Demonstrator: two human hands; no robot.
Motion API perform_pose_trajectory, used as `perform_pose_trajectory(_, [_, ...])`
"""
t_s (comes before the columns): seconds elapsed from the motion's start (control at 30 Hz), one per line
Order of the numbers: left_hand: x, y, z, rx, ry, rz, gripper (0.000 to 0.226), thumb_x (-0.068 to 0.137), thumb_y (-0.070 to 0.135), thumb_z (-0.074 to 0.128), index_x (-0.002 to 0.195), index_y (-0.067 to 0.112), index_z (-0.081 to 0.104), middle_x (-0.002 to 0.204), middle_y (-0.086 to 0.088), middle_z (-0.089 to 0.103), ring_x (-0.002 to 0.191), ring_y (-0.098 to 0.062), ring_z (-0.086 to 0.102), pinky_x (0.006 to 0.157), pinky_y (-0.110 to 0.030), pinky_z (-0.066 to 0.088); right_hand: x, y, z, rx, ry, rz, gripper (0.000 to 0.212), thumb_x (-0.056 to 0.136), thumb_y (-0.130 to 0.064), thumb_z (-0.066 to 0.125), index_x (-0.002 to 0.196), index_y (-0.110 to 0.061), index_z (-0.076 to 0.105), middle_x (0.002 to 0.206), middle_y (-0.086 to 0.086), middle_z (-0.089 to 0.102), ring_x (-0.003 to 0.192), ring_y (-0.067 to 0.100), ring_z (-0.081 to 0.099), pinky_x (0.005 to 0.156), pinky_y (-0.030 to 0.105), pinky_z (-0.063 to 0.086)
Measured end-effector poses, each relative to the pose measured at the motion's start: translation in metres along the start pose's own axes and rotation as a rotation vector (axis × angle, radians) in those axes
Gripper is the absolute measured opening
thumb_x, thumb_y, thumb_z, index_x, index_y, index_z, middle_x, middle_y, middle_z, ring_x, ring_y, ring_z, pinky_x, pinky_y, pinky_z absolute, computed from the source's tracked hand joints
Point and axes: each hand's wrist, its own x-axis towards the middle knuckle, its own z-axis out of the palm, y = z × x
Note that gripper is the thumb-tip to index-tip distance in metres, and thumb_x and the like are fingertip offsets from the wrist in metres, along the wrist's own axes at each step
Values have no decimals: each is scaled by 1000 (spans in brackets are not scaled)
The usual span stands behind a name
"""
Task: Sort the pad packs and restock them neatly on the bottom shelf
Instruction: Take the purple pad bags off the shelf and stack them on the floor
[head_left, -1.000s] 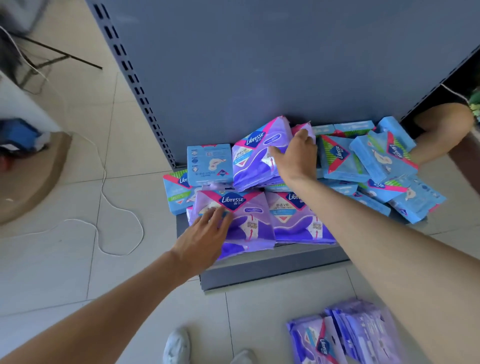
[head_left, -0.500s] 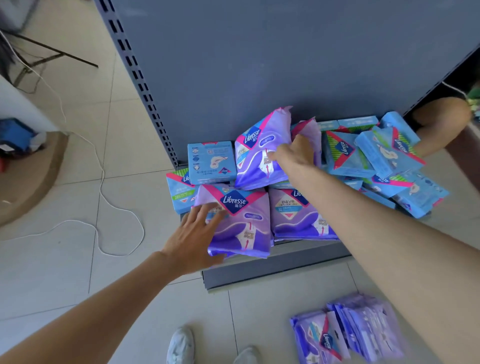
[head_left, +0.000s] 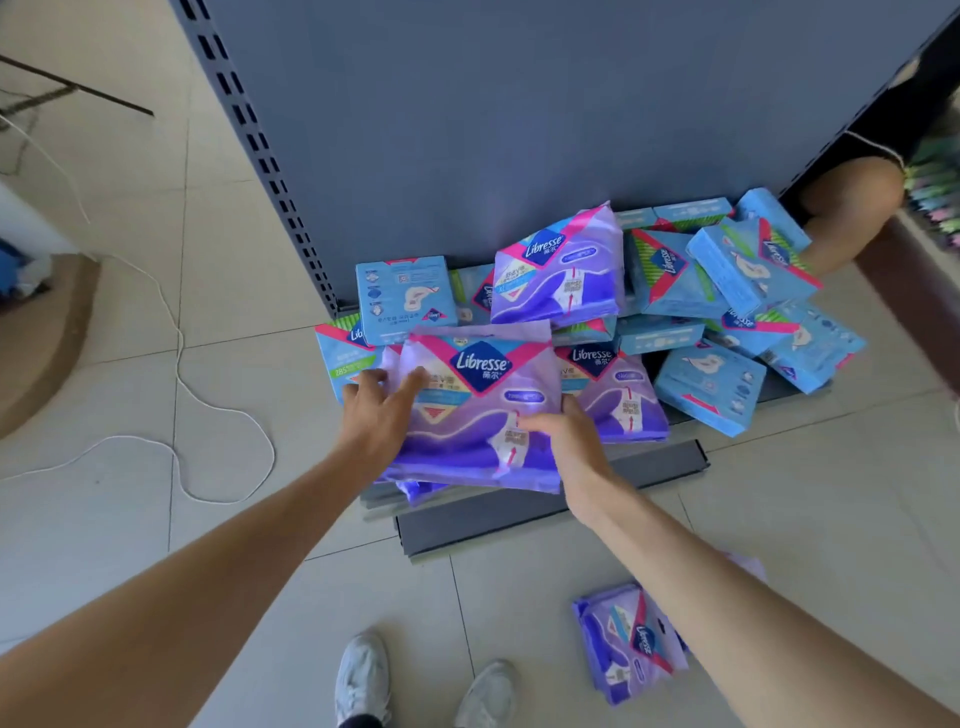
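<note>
The purple, soft plastic-wrapped pad pack (head_left: 478, 410) is held flat at the front left of the grey metal bottom shelf (head_left: 550, 501), over other purple packs. Its left edge is gripped by the left hand (head_left: 376, 415), fingers spread across the top. Its right edge is pinched by the right hand (head_left: 563, 441), thumb uppermost. The pack is judged light, squashy and slick-filmed, so it is best taken by both side edges. Blue boxy packs (head_left: 709, 387) are heaped to the right, and loose purple packs (head_left: 631, 642) lie on the floor.
</note>
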Motion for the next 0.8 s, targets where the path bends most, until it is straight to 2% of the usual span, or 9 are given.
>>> perform_pose_trajectory(0.07, [-1,-1,3,32,-4,-22,83,63,64,60,125,10,49,122,-11,55,110,-30,57,100,-46,45,-1,4,10,-85,-33,23,55,68,-46,63,115,-17,58,120,10,59,105,26,58,85,36,47])
perform_pose_trajectory(0.1, [-1,-2,4,43,-2,-35,79,66,62,65,123,9,50,121,-11,56,109,-31,57,98,-44,46,-2,5,13,-81,-47,41,56,72,-48,64,117,-17,56,120,8,59,104,23,58,85,35,48])
perform_pose_trajectory(0.17, [1,-5,4,45,10,-29,62,77,53,69,116,8,54,117,-11,60,104,-30,60,88,-38,48,-2,8,14,-9,-58,55,42,84,-35,68,117,-13,55,112,5,63,94,17,60,70,26,46])
perform_pose_trajectory(0.23, [-1,-5,4,2,15,-3,49,81,45,69,110,8,56,113,-9,64,98,-27,63,78,-33,48,1,12,11,48,-40,72,46,80,-30,75,116,-8,56,109,7,66,92,17,64,62,23,46])
perform_pose_trajectory(0.37, [-17,6,9,-53,-4,73,41,85,37,68,112,10,54,110,-5,67,92,-21,67,71,-28,52,-6,16,2,168,-27,91,76,52,-40,85,115,-6,59,105,10,70,95,25,69,82,36,56])
perform_pose_trajectory(0.47, [-34,21,21,-41,-60,149,37,86,34,67,111,12,51,107,0,65,86,-14,65,60,-19,49,-16,22,-18,266,-10,82,65,59,-31,86,115,-7,61,103,10,72,92,26,70,79,35,57])
perform_pose_trajectory(0.6, [-59,39,59,40,-168,247,39,83,42,68,107,16,51,108,-1,67,93,-19,67,76,-37,56,-33,37,-68,377,73,80,77,48,-35,90,116,-11,61,100,8,74,88,27,73,83,45,58])
perform_pose_trajectory(0.7, [-85,50,106,112,-289,313,50,76,51,70,106,15,54,108,-4,67,94,-22,67,83,-42,55,-53,60,-119,460,199,76,54,65,-22,85,111,-8,62,98,10,74,86,29,73,84,46,58])
perform_pose_trajectory(0.8, [-116,48,163,227,-426,391,60,72,57,69,110,13,55,111,-5,66,101,-26,64,89,-45,52,-80,95,-171,530,306,95,57,55,-25,86,106,-6,66,98,15,74,91,35,71,90,55,53])
